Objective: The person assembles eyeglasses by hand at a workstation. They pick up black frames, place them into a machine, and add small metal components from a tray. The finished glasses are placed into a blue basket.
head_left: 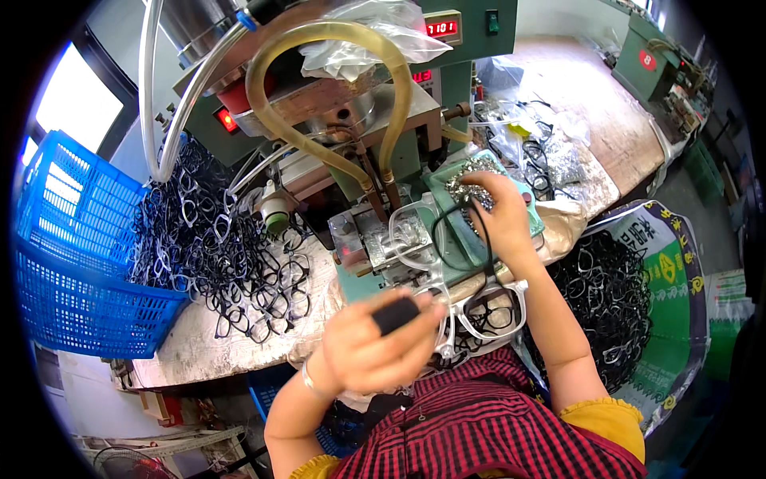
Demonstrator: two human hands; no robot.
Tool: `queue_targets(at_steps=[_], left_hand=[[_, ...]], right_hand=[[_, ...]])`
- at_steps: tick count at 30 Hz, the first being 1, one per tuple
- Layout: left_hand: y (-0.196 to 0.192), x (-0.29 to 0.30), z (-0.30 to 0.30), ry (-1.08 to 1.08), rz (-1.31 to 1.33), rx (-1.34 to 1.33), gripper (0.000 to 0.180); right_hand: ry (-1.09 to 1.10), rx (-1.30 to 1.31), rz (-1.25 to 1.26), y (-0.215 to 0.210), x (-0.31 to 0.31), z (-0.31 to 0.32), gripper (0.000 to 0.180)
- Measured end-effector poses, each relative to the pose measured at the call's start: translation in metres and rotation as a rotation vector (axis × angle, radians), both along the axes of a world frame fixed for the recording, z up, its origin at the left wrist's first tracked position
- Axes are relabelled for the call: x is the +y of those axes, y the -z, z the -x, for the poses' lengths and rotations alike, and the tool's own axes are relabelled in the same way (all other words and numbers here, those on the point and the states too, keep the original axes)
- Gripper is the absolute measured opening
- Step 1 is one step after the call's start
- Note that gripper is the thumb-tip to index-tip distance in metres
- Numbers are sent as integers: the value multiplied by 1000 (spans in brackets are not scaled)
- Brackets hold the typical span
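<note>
My left hand [375,339], slightly blurred, wears a black sleeve [395,316] on one finger and has its fingers closed at the edge of a clear eyeglass frame [415,262]. Over a green tray [447,209] of small shiny metal parts [479,164], my right hand [504,215] has its fingers bent and drawn together. A black eyeglass frame [436,246] hangs from that hand; its far side is partly hidden by the fingers. Close to my lap is another clear eyeglass frame [523,310], with dark frames behind it.
A green bench machine [471,24] with a looped yellowish hose [257,80] stands ahead. Piled dark frames [199,215] lie left beside blue baskets [88,295]. A large sack [678,295] of black frames [598,295] sits right. Plastic bags [558,160] lie beyond the tray.
</note>
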State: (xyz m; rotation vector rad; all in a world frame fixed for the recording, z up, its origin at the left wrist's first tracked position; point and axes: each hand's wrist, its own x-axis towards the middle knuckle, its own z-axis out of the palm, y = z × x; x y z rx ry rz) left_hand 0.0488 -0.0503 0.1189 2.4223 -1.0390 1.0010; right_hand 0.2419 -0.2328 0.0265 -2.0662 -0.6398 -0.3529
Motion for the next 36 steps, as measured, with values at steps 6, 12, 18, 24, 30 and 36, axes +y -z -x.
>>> queue_targets(at_steps=[6,12,18,24,30,36], left_hand=[[36,25,-44,0,-39,1,10],[7,10,7,-71,-127,16,13],[-25,-10,47,-251,-276,112,8],[-36,-20,35,-314,-254,-2,7],[-26,-17,29,-315,-186,165,15],[-30,-22,23,-350,-163,224,19]], right_hand=[[140,-294,247,39,-20,-4,16],[143,-304,194,44,-23,-6,9],[169,-334,170,41,-16,-4,9],[153,-347,58,27,-14,-3,6],[147,-136,-60,18,-21,-11,9],[195,74,-224,26,-23,-25,14]])
